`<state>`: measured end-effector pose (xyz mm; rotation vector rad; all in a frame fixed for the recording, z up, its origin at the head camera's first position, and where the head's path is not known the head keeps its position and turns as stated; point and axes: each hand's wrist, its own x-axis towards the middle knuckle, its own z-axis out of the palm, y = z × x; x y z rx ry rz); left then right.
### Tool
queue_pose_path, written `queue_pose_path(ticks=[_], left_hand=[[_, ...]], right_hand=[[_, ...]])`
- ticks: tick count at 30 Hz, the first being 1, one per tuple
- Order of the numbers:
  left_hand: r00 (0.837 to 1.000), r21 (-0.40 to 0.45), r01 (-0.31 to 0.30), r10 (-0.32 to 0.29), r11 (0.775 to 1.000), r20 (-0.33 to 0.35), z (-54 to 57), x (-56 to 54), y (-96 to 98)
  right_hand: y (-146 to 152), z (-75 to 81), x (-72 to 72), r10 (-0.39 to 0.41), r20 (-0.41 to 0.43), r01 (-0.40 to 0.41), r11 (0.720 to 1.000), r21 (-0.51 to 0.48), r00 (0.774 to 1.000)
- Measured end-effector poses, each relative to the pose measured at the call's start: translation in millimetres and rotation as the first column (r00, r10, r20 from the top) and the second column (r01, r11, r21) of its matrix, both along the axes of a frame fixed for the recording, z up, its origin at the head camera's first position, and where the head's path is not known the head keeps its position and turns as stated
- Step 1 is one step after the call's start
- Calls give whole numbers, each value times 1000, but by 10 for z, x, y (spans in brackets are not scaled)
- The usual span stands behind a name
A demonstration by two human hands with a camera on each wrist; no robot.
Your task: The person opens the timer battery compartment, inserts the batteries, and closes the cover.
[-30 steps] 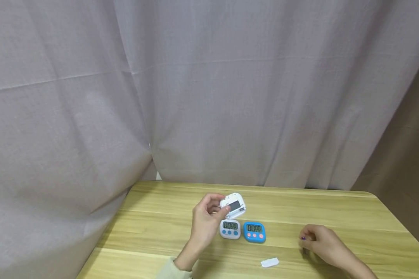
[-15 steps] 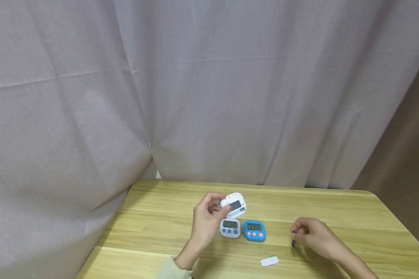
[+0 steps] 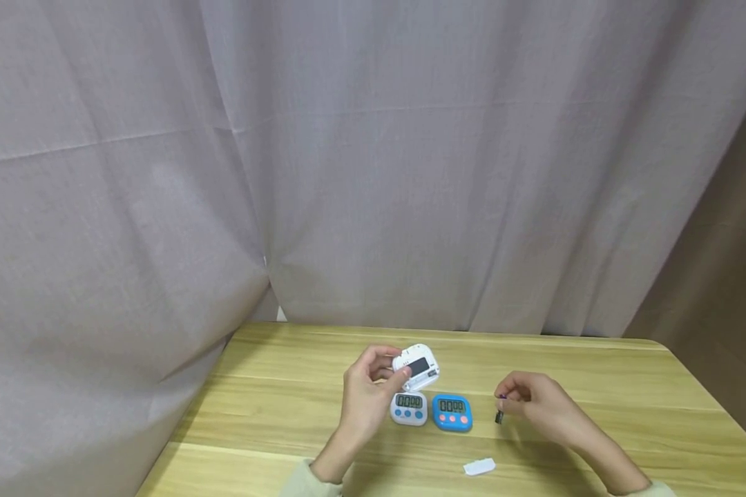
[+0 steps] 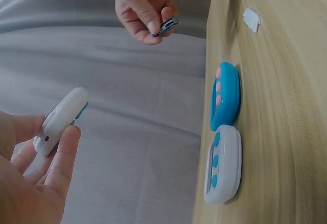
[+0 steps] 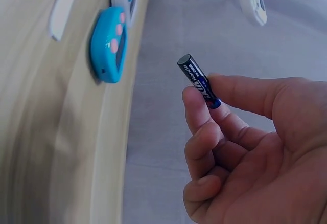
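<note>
My left hand point(image 3: 365, 397) holds a white digital timer point(image 3: 421, 360) raised off the table, its back facing me with the battery slot uncovered. In the left wrist view the same timer point(image 4: 64, 119) shows edge-on between thumb and fingers. My right hand point(image 3: 543, 407) pinches a dark battery point(image 3: 499, 417) above the table, right of the blue timer point(image 3: 452, 413). Seen from the right wrist, the battery point(image 5: 198, 81) is black and blue with lettering, gripped near one end by thumb and forefinger. A white timer with blue buttons point(image 3: 409, 408) lies beside the blue one, both reading 00:00.
A small white battery cover point(image 3: 479, 466) lies on the wooden table point(image 3: 273, 386) in front of the blue timer. Behind the table hangs a grey curtain point(image 3: 373, 207), running round to the left side.
My right hand has moved left and slightly away from me with the battery, from the table's right side towards the timers. The left hand keeps holding the timer almost still.
</note>
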<state>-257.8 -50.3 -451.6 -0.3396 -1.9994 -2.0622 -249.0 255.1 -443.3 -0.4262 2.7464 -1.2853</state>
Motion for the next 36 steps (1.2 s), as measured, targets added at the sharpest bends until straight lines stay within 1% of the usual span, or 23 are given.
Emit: queue_pose_path(ticks=[4,8,14,23,29,36], left_hand=[[1000,6,2,-2,1000,1,5,0,-2],[1000,5,7,-7,1000,8,4,4,2],[1000,2,18,-18,1000,20,3,14,12],[1000,-20,21,-21,1000,24,-4,27,20],[999,-21,28,-27,999,18,-5,36,30],[999,-10,41,-41,999,26,-16,30,50]], right_hand=[[-54,36,-23,7,-13,-7,1000,-12,1000],[-115,69,-43,-5,-25,5,1000,-9,1000],[-191,128,-50,-30,-14,30,999,-16,999],[-314,173,-36,-48,-59,47,999,-19,997],[-443,228,6,-45,-104,41,998,-45,994],[-567,303,46,-18,-146,6,996,-87,989]])
